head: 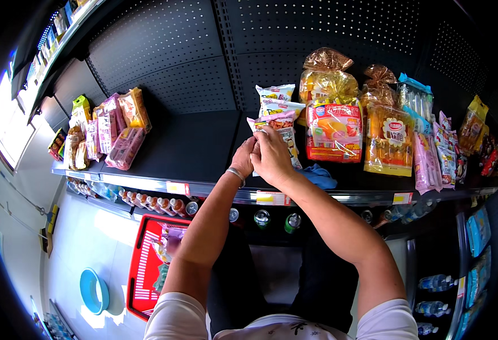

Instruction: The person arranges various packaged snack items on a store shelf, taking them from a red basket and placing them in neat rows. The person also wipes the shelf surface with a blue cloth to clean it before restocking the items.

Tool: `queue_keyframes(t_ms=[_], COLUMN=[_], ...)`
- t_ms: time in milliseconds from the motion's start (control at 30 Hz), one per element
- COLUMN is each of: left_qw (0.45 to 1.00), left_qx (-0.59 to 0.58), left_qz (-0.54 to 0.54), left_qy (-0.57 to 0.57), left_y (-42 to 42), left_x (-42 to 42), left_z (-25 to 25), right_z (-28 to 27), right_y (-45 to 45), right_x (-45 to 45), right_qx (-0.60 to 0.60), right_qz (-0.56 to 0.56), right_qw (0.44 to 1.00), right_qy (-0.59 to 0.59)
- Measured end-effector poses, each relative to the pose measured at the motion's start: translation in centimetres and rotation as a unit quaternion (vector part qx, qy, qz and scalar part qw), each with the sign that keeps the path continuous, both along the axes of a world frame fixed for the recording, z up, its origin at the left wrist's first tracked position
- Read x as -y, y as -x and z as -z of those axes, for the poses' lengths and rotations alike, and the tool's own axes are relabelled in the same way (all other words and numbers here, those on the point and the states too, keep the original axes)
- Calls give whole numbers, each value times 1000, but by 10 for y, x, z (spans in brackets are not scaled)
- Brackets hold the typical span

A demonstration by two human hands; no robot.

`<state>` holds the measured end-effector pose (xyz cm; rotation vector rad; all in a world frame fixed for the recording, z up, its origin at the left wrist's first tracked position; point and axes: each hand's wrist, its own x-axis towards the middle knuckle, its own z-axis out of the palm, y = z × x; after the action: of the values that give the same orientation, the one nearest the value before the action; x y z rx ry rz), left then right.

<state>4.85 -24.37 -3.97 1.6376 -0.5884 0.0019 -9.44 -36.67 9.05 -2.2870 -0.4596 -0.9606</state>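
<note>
My left hand (244, 158), with a bracelet at the wrist, is at the left edge of a white-and-pink snack bag (289, 134). My right hand (273, 156) lies across the front of that bag, its fingers curled against it. The two hands meet, and the left fingertips are partly hidden behind the right hand. The bag stands upright at the front of a row, with similar snack bags (276, 106) behind it. Right of it is a red-and-yellow package of bread (334, 132). A crumpled blue cloth (319, 176) lies on the shelf just beyond my right wrist.
The black shelf (189, 144) holds purple packs (125, 146) on the left and bagged bread (388, 142) on the right. Cans (262, 218) and bottles stand below its price-tag edge. A red shopping basket (144, 263) and a blue basin (93, 291) are on the floor.
</note>
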Motion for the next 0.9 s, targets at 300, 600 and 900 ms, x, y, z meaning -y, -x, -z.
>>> queue_keyframes(t_ms=[300, 600, 900], left_qw=[999, 953, 998], left_qx=[51, 57, -18], left_qz=[12, -177, -56], left_qy=[14, -239, -7], left_y=[4, 64, 31], left_x=[-24, -24, -60], left_z=[-2, -91, -38], right_z=[-10, -11, -8], right_y=[9, 19, 32], right_x=[-23, -28, -40], right_qx=[-18, -36, -20], right_qz=[-48, -91, -126], right_qw=[998, 995, 992], right_qy=[-30, -28, 8])
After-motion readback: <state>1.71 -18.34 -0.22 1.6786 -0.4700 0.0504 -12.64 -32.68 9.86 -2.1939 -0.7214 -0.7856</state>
